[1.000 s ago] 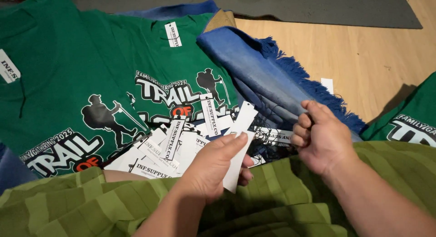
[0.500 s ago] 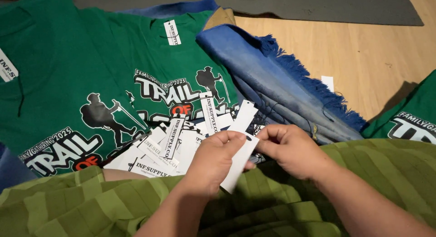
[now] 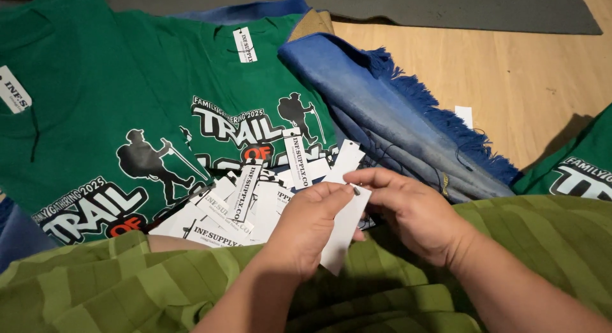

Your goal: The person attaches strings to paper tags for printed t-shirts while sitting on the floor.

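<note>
White card tag (image 3: 343, 234) pinched in left hand (image 3: 305, 228), near centre above striped green cloth (image 3: 127, 282); right hand (image 3: 417, 212) fingertips closed on something tiny at its edge (fastener? unclear). Risk, judged: tag slips into loose tag pile (image 3: 236, 208) if the pinch eases.

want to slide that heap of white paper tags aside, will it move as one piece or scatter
Probably scatter: the white paper tags lie loose and fanned at different angles on the green t-shirt, not bundled. Each looks thin, flat and likely light, so a push may spread them. The tag held in the left hand stays straight, suggesting stiff card rather than floppy paper.
</note>
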